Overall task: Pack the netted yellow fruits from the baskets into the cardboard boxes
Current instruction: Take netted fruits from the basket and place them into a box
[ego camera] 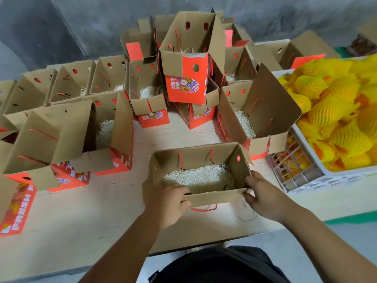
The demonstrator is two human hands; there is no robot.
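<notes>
Two hands, left hand and right hand, grip one cardboard box.

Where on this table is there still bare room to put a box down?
Bare tabletop lies near the front edge, left of the box gripped by the left hand and right hand. A narrower strip runs behind that box, between the open boxes on either side. The back is crowded with stacked boxes, and the right is taken by the basket of netted fruits.

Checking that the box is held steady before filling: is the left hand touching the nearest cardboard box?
Touching. The head view shows the left hand gripping the near wall of the nearest cardboard box, fingers curled over its rim.
</notes>
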